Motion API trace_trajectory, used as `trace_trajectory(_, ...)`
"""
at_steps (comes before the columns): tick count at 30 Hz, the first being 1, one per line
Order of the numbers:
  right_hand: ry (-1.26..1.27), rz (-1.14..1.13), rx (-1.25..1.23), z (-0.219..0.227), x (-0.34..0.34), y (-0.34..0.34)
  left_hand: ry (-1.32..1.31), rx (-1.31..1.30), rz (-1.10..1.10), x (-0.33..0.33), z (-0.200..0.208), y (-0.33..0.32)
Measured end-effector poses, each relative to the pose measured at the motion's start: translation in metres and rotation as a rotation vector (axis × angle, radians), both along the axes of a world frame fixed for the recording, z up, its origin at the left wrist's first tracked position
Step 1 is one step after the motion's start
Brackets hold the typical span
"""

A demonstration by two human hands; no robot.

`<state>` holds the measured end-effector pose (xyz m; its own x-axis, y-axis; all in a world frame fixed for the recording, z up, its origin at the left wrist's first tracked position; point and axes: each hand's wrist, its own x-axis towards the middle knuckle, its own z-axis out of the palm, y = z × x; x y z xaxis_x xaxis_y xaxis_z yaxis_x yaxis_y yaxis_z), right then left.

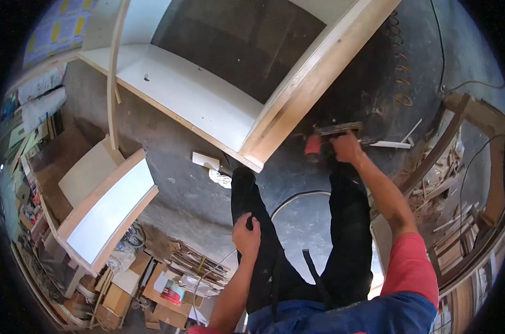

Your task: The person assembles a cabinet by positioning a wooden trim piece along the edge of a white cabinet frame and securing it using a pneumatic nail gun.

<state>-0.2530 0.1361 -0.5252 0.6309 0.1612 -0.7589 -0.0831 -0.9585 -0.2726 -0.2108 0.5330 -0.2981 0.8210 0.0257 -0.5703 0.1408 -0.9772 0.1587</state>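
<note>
My right hand (347,147) is wrapped around a nail gun (338,128), a dark tool with a red head (313,145) on its left side. It is held low over the floor, right of the pale wooden corner post of a white-panelled cabinet frame (297,106). My left hand (247,235) rests on my left thigh with its fingers curled. Something small and dark shows between thumb and fingers; whether it is an object or the black trousers behind, I cannot make out.
A coiled orange hose (402,83) lies at the upper right, near white strips (391,145). A white panel with wooden edging (110,209) stands at left. Wood scraps (199,259) and cardboard boxes lie lower left; offcuts (441,189) pile up at right. A hose curves between my legs.
</note>
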Motion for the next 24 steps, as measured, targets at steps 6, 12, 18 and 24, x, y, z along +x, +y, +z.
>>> trace_trajectory(6,-0.112,-0.209,-0.339,-0.011,-0.027,-0.157,-0.493,-0.409,0.199,0.093,0.013,-0.067)
trace_trajectory(12,-0.347,-0.513,-0.292,-0.046,-0.012,-0.210,-0.703,-0.602,-0.231,0.253,-0.012,-0.128)
trace_trajectory(18,-0.362,-0.562,-0.316,-0.142,-0.019,-0.204,-0.723,-0.672,-0.253,0.288,-0.053,-0.146)
trace_trajectory(24,-0.355,-0.583,-0.290,-0.197,-0.013,-0.214,-0.767,-0.804,-0.216,0.292,-0.052,-0.143)
